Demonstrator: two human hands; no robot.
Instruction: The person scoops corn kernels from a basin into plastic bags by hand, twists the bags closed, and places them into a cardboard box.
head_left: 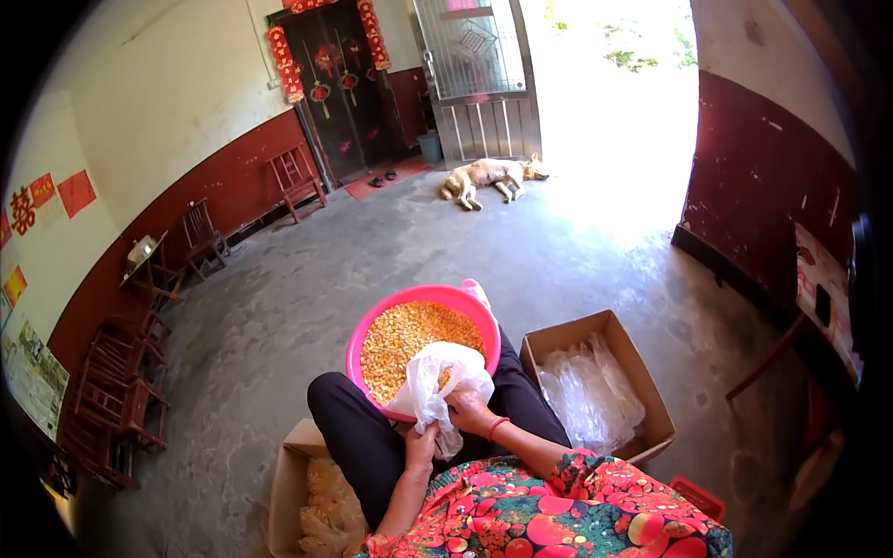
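A white, translucent plastic bag (430, 379) is in my hands over the near rim of a pink basin (353, 346). The basin holds loose yellow corn kernels (398, 337), and some yellow shows inside the bag too. My left hand (420, 446) is closed round the lower, gathered part of the bag. On the bag's right side, my right hand (471, 412), with a red band at the wrist, has its fingers closed on the plastic; its fingertips are partly hidden.
Right of my legs stands a cardboard box (662, 420) with clear plastic bags (588, 395). Another box (284, 484) at lower left holds filled bags (327, 507). A dog (488, 177) lies by the open door (479, 84). Wooden chairs (121, 400) line the left wall.
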